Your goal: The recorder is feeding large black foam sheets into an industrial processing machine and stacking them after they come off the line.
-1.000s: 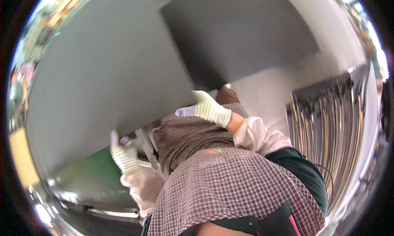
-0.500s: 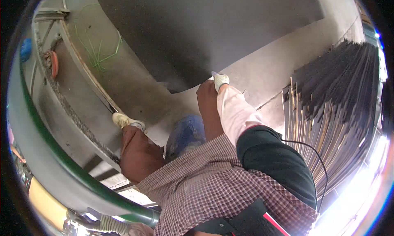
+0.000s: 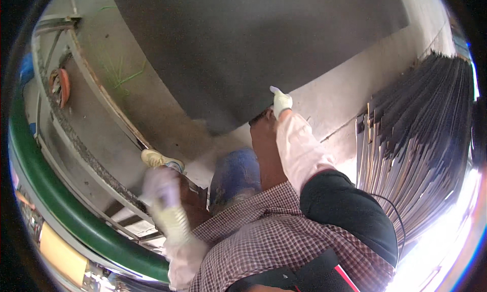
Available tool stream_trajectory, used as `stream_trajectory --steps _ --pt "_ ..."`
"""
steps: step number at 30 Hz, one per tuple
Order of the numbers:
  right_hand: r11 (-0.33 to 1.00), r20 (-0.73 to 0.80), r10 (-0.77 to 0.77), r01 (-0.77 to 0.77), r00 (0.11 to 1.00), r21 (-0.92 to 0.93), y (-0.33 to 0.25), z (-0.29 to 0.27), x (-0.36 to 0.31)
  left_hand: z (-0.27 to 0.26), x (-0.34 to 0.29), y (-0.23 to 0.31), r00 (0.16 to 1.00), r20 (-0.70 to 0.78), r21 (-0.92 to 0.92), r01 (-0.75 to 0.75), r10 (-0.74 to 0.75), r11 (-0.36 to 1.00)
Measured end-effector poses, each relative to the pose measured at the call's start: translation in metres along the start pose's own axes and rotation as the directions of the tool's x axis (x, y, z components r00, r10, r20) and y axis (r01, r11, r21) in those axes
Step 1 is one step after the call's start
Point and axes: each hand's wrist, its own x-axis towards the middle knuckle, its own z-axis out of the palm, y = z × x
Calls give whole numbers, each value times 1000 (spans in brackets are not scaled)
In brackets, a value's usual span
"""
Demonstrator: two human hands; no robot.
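A large dark grey flat sheet (image 3: 238,53) stretches away in front of me. My right hand (image 3: 282,101), in a pale work glove, grips its near edge by the corner, with the thumb on top and the other fingers mostly hidden. Over my left leg is my left hand (image 3: 165,195), in a pale glove with a ribbed cuff. Motion smears its fingers, and nothing can be made out in it. My left shoe (image 3: 161,160) shows just beyond that hand.
On the right stands a thick stack of dark sheets (image 3: 421,124) with pale edges. A metal frame (image 3: 104,91) and a green tube (image 3: 56,211) curve along my left. Green strapping (image 3: 124,79) and an orange-rimmed round thing (image 3: 64,87) lie beyond. A blue rounded object (image 3: 236,173) sits between my legs.
My left hand has come up and inward from the lower left, beside the green tube, to above my left leg. My right hand keeps its grip on the sheet, whose near corner sits slightly lower.
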Motion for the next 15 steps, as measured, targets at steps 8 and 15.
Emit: stream_trajectory --steps 8,15 --pt "905 181 -233 145 956 401 -131 -58 -143 98 -12 -11 771 580 -813 570 -261 -124" --pt "687 550 -722 335 420 645 -156 -174 -294 -139 -36 169 806 -358 -636 -580 471 509"
